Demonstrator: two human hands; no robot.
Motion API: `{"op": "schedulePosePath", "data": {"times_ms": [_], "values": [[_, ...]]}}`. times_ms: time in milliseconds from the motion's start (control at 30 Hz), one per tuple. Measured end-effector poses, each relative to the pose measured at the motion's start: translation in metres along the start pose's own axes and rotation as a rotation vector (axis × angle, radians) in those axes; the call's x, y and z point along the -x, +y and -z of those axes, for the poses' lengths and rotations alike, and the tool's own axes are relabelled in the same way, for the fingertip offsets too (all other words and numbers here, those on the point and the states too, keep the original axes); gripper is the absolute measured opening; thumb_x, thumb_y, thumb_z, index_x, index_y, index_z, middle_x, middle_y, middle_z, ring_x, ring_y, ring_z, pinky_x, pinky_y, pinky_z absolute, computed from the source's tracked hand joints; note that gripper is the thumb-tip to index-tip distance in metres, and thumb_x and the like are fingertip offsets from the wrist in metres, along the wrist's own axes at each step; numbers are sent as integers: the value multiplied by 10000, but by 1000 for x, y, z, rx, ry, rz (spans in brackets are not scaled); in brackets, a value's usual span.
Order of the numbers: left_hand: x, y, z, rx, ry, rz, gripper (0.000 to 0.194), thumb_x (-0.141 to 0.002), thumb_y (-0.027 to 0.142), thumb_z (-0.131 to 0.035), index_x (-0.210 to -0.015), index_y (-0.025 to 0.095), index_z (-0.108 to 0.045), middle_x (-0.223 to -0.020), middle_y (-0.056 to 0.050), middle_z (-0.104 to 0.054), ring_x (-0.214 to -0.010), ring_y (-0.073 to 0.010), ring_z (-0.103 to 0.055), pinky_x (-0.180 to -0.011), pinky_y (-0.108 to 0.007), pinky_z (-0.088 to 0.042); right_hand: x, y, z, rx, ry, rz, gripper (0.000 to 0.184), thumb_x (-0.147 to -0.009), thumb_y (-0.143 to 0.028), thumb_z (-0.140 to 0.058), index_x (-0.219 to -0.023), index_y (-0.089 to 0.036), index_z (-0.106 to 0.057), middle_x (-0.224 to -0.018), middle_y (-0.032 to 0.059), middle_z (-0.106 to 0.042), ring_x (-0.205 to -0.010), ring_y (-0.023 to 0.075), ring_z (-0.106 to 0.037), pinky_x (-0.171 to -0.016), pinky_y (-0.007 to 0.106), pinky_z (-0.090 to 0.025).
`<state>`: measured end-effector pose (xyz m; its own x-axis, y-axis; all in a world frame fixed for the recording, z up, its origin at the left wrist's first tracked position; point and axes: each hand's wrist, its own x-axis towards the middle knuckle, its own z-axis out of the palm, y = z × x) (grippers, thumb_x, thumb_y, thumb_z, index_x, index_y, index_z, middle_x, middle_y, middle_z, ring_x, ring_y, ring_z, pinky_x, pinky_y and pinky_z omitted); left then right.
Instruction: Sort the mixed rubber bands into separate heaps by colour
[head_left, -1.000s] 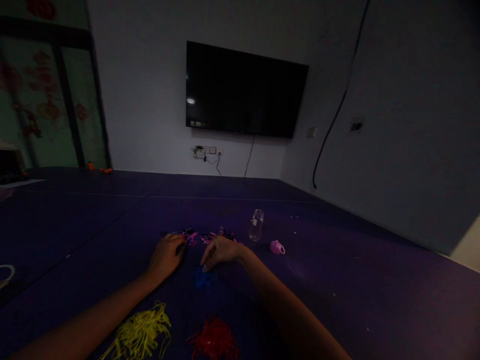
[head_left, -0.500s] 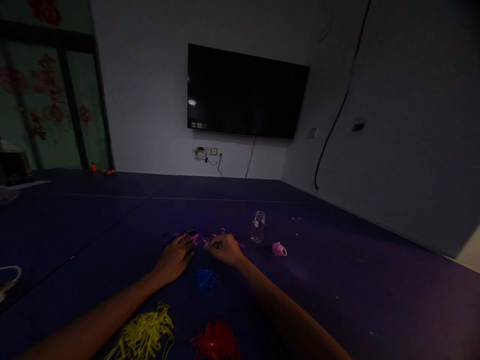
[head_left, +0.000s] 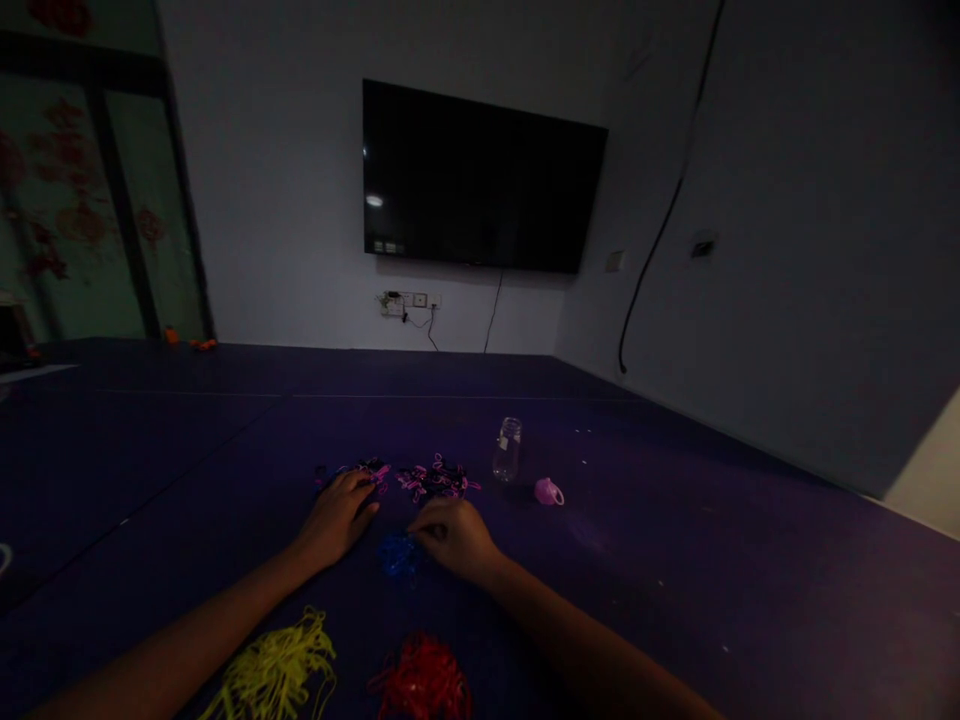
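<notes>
My left hand [head_left: 339, 518] lies open, its fingers stretched over the edge of a mixed pile of pink and dark rubber bands [head_left: 381, 470]. To its right is a second pile of pink and black bands [head_left: 439, 478]. My right hand [head_left: 454, 535] is closed in a pinch at the upper right edge of a small heap of blue bands [head_left: 397, 555]; what its fingertips hold is too small to make out. Nearer to me lie a heap of yellow bands [head_left: 281, 665] and a heap of red bands [head_left: 424, 680].
A clear bottle [head_left: 507, 450] stands uncapped beyond my right hand. Beside it lies a pink cap with a loop [head_left: 549, 492]. Small white specks dot the purple surface [head_left: 675, 620]. A television [head_left: 480, 180] hangs on the far wall.
My right hand has moved from the right-hand pink and black pile back toward me, to the blue heap. My left hand stays at its pile. The view has shifted slightly.
</notes>
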<state>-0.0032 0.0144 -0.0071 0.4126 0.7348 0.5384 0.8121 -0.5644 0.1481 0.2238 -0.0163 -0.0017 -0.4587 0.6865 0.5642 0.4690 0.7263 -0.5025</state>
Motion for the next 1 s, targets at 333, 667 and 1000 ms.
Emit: {"op": "schedulePosePath", "data": {"times_ms": [333,667,1000], "values": [[-2,8,6,-13,-25,21,338,-885,342,-402,-1048,173,-645,-1102,-101,-610,-1053,-242,-521,-915,-400,-432,1,-6,3,136,-107,-19,359,-721,-79,-458,-916,-244,-709,-940,-2,-697,-837,122,-634,-740,199,-460],[-2,8,4,-4,34,50,284,-866,285,-438,-1008,175,-659,-1070,-93,-622,-1019,-235,-549,-893,-397,-460,-7,8,19,427,-211,-85,422,-785,-80,-426,-1113,-237,-639,-1127,24,-645,-1067,161,-539,-947,284,-380],[-3,6,1,-27,5,87,334,-877,318,-424,-1060,157,-652,-1215,-110,-590,-1162,-268,-486,-990,-470,-382,-7,8,16,483,-194,-156,400,-872,-206,-408,-1254,-204,-524,-1346,74,-481,-1259,216,-384,-1049,429,-273]]}}
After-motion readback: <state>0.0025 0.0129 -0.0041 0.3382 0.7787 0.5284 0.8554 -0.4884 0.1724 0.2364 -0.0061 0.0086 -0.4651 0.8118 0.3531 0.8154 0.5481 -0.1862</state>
